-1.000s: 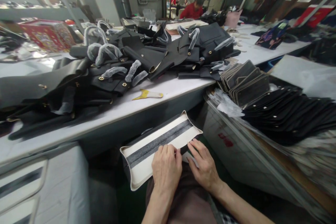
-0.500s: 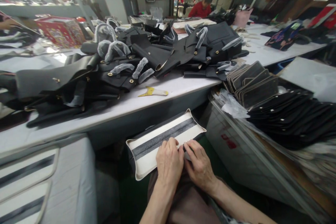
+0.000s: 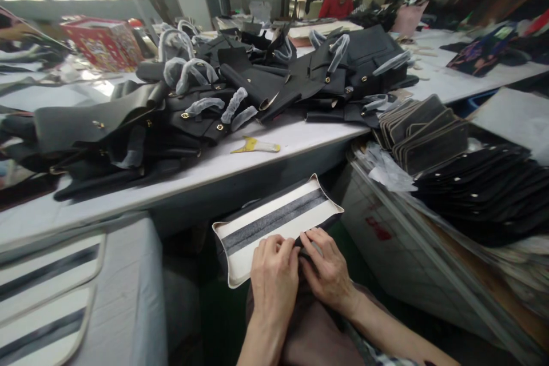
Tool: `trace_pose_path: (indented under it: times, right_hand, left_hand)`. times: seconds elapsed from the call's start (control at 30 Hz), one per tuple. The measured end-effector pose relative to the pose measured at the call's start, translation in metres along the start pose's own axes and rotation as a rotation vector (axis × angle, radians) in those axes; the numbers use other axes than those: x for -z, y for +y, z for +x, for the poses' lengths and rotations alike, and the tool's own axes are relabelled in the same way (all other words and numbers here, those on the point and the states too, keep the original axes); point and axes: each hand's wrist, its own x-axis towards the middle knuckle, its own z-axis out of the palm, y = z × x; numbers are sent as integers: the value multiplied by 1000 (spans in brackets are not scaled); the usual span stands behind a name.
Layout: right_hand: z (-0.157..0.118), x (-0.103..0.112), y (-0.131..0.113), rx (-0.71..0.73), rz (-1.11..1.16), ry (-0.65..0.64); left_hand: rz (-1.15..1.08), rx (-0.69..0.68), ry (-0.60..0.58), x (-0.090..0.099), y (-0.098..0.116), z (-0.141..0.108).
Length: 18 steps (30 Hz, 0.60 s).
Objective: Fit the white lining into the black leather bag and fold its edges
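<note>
A black bag piece with a white bottom panel point(image 3: 274, 220) rests over my lap. A dark stripe runs lengthwise along the panel, and its corners stick up. Along the near edge, my left hand point(image 3: 274, 269) has its fingers bent and pinched on the bag piece. Close beside it, my right hand point(image 3: 326, 269) grips the same edge between thumb and fingers. A narrow black strip of material shows between the two hands. The bag's underside is hidden.
Black bags point(image 3: 274, 80) with wrapped handles cover the white table point(image 3: 206, 174). A yellow-and-white tool point(image 3: 256, 145) lies near its edge. Striped panels point(image 3: 47, 274) rest on a covered stand at left. Dark panels point(image 3: 424, 131) and black pieces point(image 3: 480, 194) are stacked at right.
The view has shifted slightly, so everything appears a little further right. My left hand's fingers have moved slightly along the near edge; both hands still grip the bag piece.
</note>
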Motion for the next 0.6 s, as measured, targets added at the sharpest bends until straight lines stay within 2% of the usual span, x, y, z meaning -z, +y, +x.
trace_pose_path:
  times: [0.1, 0.27, 0.6]
  right_hand:
    - [1, 1, 0, -8, -21, 0]
    - [4, 1, -5, -21, -11, -26]
    - [4, -10, -22, 63, 97, -74]
  left_hand:
    - [-16, 21, 32, 8, -9, -5]
    - [151, 55, 47, 21, -16, -10]
    - [179, 113, 49, 20, -17, -11]
